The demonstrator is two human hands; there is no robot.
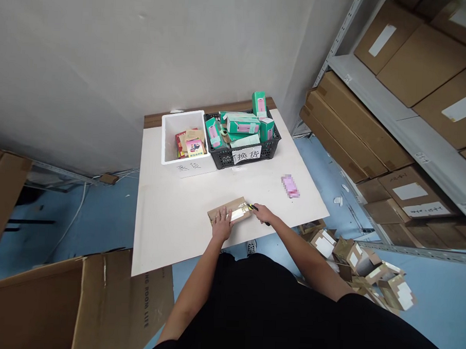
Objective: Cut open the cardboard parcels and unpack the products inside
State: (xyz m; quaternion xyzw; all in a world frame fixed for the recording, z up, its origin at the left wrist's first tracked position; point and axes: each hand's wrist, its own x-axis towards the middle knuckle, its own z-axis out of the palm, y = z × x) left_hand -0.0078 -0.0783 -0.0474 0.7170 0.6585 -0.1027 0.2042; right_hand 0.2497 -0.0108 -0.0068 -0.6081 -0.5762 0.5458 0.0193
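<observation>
A small brown cardboard parcel [231, 210] with a white label lies near the front edge of the white table [165, 218]. My left hand [222, 225] rests flat on its left end, fingers spread. My right hand [264, 214] is closed round a black and yellow utility knife [253, 208], whose tip touches the parcel's right end.
At the back of the table stand a white bin [168, 141] of small packets and a black crate [271, 145] full of green boxes. A pink item [290, 186] lies at the right. Opened small boxes [368, 268] litter the floor; a shelf of cartons [412, 126] stands right; a large open carton [57, 300] sits left.
</observation>
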